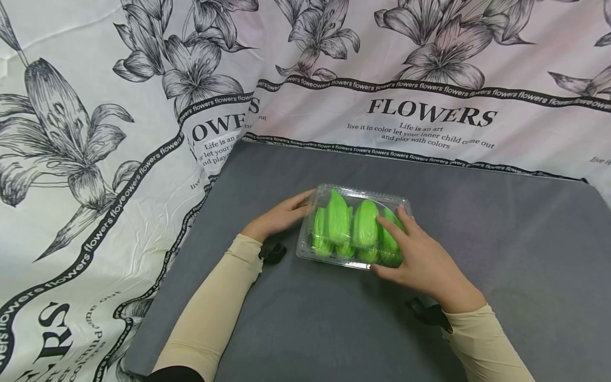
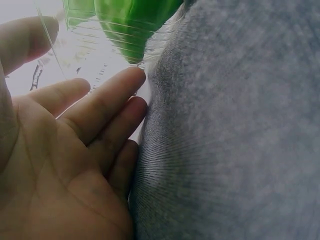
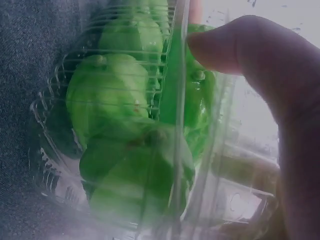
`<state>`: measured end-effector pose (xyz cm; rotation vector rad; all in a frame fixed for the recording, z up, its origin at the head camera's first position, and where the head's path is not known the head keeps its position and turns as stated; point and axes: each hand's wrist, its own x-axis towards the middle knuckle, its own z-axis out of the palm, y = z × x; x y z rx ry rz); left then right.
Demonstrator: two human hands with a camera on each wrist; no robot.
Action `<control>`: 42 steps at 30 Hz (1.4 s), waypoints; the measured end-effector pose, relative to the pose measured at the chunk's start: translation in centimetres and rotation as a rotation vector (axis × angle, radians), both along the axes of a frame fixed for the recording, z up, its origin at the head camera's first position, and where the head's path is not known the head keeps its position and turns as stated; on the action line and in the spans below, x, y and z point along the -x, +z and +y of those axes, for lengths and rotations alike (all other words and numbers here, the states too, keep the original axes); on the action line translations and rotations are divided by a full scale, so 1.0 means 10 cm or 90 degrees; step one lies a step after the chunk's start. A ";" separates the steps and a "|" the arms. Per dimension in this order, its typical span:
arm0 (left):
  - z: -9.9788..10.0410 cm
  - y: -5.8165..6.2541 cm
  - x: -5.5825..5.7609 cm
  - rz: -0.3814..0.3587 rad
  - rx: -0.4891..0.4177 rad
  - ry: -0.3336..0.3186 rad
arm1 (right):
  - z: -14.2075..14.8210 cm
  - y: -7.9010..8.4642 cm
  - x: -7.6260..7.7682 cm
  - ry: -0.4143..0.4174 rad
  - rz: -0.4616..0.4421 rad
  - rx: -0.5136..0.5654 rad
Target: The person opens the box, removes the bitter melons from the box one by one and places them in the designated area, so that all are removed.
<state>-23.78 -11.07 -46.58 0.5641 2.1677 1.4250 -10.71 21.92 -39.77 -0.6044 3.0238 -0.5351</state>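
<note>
A clear plastic clamshell container (image 1: 312, 254) lies on the grey table with its lid over several bright green, elongated pieces (image 1: 366, 223) with pointed ends, like toy fruit or vegetables. My right hand (image 1: 427, 260) grips its right end, thumb at the near edge and fingers spread over the lid and far corner. In the right wrist view the thumb (image 3: 225, 45) lies across the rim, and green pieces show through the ribbed wall. My left hand (image 1: 281, 215) is at the left end, its fingers fairly straight and fingertips right by the wall. The left wrist view shows its open palm (image 2: 65, 170).
The grey tabletop (image 1: 296, 318) surrounds the container. White cloth (image 1: 305, 116) printed with black flowers and lettering hangs behind the table and along its left side. Dark devices (image 1: 273, 253) are strapped at both wrists, below cream sleeves.
</note>
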 end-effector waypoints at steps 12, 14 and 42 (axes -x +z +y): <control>-0.02 0.03 -0.01 0.019 0.025 -0.005 | 0.01 0.07 -0.01 0.013 -0.036 0.007; -0.02 0.02 -0.01 0.019 0.028 -0.006 | 0.01 0.09 -0.02 0.015 -0.048 0.009; -0.02 -0.01 0.01 0.023 0.018 -0.013 | 0.00 0.18 -0.07 0.031 -0.111 0.041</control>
